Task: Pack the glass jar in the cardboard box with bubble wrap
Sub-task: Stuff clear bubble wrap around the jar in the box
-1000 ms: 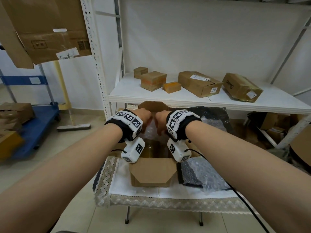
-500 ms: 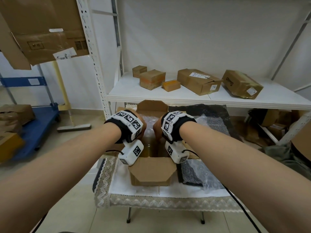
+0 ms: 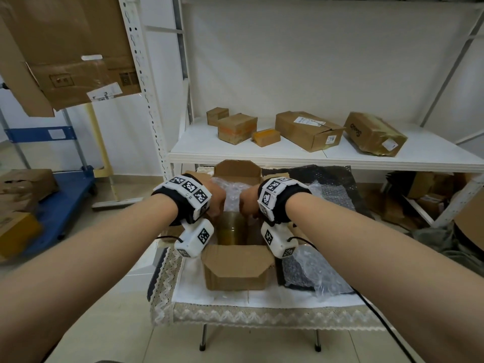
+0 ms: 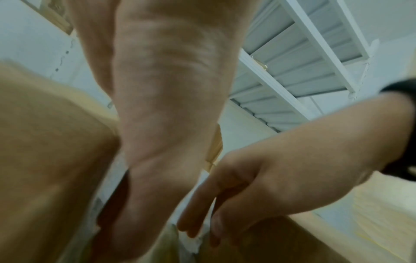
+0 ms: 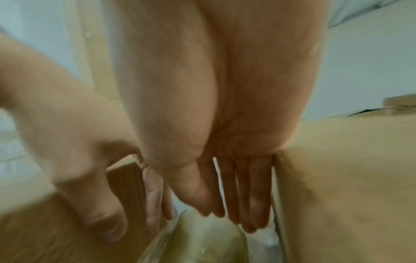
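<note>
An open cardboard box (image 3: 235, 268) stands on the small table. Inside it is the yellowish glass jar (image 3: 231, 229), with clear bubble wrap (image 3: 230, 191) bunched behind it and around it. Both hands reach down into the box. My left hand (image 3: 216, 203) is at the jar's left side and my right hand (image 3: 248, 205) at its right. In the right wrist view the right hand's fingers (image 5: 254, 204) are straight and slide down between the wrapped jar (image 5: 202, 236) and the box wall (image 5: 326, 178). The left hand's fingers (image 5: 153, 195) also point straight down.
A loose sheet of bubble wrap (image 3: 311, 273) lies on the lace-edged tablecloth (image 3: 235, 313) right of the box, over a dark sheet (image 3: 332, 184). Just behind is a white shelf (image 3: 262, 153) with several cardboard parcels. A blue cart (image 3: 60, 205) stands at the left.
Both hands have moved down from above the box opening into the box, on either side of the jar. The box has not moved.
</note>
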Motion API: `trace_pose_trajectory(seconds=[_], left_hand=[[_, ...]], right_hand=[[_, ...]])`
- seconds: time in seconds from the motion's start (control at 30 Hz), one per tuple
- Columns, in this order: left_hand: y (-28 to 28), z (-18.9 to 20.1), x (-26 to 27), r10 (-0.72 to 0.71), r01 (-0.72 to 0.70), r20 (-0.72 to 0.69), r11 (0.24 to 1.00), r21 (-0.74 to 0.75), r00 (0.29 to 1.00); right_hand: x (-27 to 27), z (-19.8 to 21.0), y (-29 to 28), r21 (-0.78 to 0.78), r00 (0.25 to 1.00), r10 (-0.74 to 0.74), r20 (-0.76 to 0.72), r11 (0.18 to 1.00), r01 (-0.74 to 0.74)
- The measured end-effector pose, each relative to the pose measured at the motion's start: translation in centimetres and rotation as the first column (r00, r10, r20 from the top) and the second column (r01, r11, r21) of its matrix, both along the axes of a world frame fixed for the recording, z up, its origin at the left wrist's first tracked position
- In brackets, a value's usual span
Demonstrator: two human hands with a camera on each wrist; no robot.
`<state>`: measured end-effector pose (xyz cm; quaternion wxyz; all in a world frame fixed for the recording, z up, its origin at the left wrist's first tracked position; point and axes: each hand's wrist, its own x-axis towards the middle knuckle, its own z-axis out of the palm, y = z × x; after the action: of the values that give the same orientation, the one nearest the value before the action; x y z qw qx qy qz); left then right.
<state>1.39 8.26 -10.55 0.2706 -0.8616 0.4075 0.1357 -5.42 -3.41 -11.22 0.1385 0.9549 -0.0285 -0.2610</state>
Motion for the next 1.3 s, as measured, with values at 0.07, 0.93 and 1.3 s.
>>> trace_pose_trajectory(seconds=[0.07, 0.93, 1.3], left_hand=[[0.2, 0.6, -0.3, 0.001, -0.002, -0.023, 0.998, -0.065, 1.000], [0.9, -0.1, 0.5, 0.003, -0.003, 0.006, 1.000, -0.021, 1.000], [-2.3, 5.4, -3.2, -0.101, 0.002, -0.152, 0.838, -0.546, 0.983]], right_hand=[[0.1, 0.3, -0.3, 0.061, 0.997, -0.012, 0.074, 0.998, 0.008], [-2.8, 2.2, 0.6, 0.451, 0.943, -0.280, 0.180, 0.875, 0.174], [-6.6, 5.4, -4.9, 0.851, 0.605, -0.708, 0.365, 0.517, 0.092]])
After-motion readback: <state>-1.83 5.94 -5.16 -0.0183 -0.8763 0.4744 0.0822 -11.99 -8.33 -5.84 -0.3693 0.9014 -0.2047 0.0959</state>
